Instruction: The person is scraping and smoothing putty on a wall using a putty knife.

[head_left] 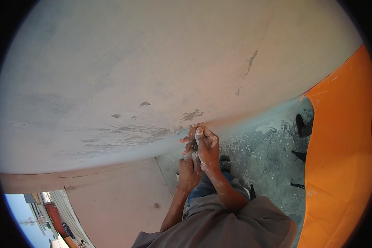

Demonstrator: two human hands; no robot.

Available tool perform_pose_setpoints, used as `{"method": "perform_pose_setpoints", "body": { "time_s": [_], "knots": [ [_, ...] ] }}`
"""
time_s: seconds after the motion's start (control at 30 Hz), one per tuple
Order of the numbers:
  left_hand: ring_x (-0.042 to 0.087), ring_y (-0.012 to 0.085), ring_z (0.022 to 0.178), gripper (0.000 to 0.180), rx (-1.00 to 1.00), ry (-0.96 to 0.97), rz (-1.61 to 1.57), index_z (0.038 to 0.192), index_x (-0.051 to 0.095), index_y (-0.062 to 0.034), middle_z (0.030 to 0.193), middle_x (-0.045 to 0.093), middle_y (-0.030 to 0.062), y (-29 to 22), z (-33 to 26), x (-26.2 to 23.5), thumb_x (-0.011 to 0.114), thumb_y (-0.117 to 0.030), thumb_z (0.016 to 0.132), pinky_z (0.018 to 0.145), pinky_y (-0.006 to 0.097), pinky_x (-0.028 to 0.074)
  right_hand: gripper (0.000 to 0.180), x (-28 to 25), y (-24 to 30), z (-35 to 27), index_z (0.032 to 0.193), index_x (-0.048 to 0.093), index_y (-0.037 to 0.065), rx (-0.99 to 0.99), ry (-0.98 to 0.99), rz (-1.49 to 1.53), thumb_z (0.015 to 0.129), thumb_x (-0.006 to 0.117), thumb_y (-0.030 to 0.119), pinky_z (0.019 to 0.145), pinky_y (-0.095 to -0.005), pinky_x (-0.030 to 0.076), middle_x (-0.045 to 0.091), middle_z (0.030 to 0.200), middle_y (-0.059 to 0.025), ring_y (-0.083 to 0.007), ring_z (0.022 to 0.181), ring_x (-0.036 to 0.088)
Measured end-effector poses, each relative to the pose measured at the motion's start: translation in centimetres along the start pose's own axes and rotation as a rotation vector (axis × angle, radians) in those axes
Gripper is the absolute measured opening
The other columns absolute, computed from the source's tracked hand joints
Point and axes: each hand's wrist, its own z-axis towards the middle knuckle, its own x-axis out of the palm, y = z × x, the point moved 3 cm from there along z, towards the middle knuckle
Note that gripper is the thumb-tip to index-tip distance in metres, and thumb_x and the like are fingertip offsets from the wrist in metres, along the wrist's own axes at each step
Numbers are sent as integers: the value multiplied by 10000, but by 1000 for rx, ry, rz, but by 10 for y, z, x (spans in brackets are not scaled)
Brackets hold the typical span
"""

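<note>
My left hand (pixel 189 168) and my right hand (pixel 209 148) are close together in front of the pale wall (pixel 219 78), just below a worn patch. Both are smeared with white, dusty material. The right hand is closed, its whitened thumb pressed over the fingers. Beneath it the left hand is bent round, with some fingertips showing to the left. Between the hands lies a small dark piece (pixel 194 142), mostly covered by fingers. I cannot make out what it is. Grey, rough patches (pixel 193 115) mark the wall's smooth coat above the hands.
An orange sheet (pixel 343 153) hangs at the right, with dark footwear (pixel 304 125) beside it. White splashes dot the grey floor (pixel 260 161). A pinkish low wall or ledge (pixel 115 198) runs at lower left; rooftops and sky show beyond it.
</note>
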Motion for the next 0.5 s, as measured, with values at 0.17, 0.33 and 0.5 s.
{"method": "perform_pose_setpoints", "body": {
  "time_s": [0.17,0.33,0.5],
  "knots": [
    [607,284,634,240,97,-80,-261,979,626,38,701,613,178,-40,12,24,425,-87,1017,624,390,475,326,-9,38,6,1100,569,-73,-6,121,-123,1082,468,236,525,-270,571,706,866,-177,-184,648,702],
    [540,144,584,333,-46,37,-388,838,586,32,659,602,74,0,-8,31,392,-143,1044,563,323,428,280,-6,36,-7,1033,580,-30,13,75,-153,1075,482,228,506,-235,514,682,749,-100,-136,616,676],
    [478,96,473,435,-109,149,-549,781,535,-39,575,547,35,17,-45,44,350,-292,1084,458,268,341,269,-17,23,-19,947,591,-23,-42,253,-509,1068,473,187,535,-253,484,670,712,-70,-101,574,636]
  ]
}}
